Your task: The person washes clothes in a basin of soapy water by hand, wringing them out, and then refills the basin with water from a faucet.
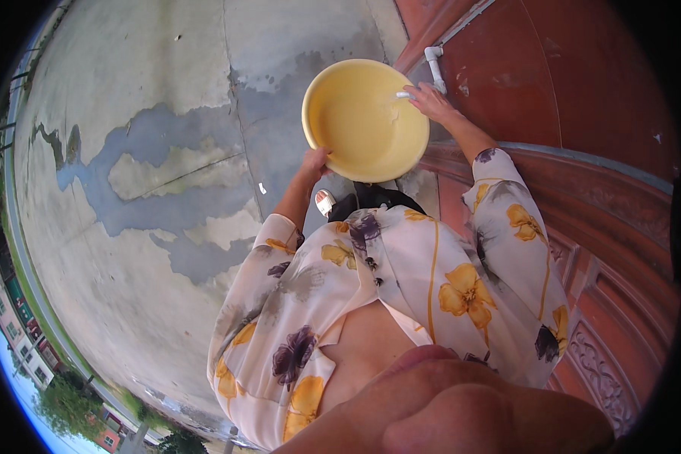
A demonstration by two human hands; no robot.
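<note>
A round pale yellow plastic basin point(369, 122) is in front of me, its inside facing up, with a little clear water seemingly at its bottom. My left hand point(318, 160) grips its near left rim, the thumb inside. At the far right rim, my right hand point(428, 102) has its fingers around a white plastic pipe point(434, 68). The pipe's short end sticks out past my fingers, over the basin. Whether this hand also touches the rim cannot be told.
Red tiled wall point(505, 74) and carved red panels point(601, 352) stand close on my right. Wet patches point(147, 136) spread over the concrete ground point(193, 51) ahead and left. My sandalled foot point(324, 202) shows below the basin. A road and buildings lie far left.
</note>
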